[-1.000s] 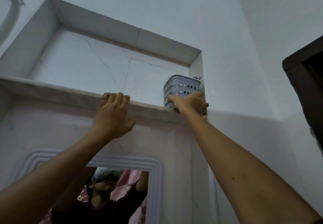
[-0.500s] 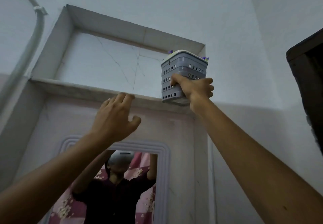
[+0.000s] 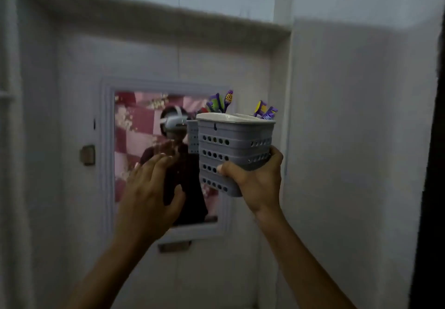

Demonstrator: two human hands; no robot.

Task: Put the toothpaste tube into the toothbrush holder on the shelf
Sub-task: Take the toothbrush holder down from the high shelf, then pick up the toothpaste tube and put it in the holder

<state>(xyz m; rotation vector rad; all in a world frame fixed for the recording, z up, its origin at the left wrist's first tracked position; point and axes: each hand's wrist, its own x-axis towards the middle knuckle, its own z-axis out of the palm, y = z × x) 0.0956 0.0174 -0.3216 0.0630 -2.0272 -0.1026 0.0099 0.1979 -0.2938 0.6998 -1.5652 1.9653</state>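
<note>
The toothbrush holder (image 3: 234, 143) is a grey perforated plastic box with a white inner rim. My right hand (image 3: 256, 179) grips its lower right corner and holds it in the air, slightly tilted, well below the stone shelf (image 3: 168, 23). Purple and yellow toothbrush heads (image 3: 263, 111) stick out of its top. My left hand (image 3: 150, 193) is raised to the left of the holder, fingers spread, holding nothing and not touching it. No toothpaste tube is visible.
A wall mirror (image 3: 134, 140) in a white moulded frame hangs behind the hands and reflects a person wearing a headset and the holder. A small brown fitting (image 3: 87, 155) sits left of it. A dark door edge (image 3: 431, 188) borders the right.
My right hand has lifted the holder off the shelf and brought it down in front of the mirror. My left hand left the shelf edge and dropped to beside the holder. The view tilted down.
</note>
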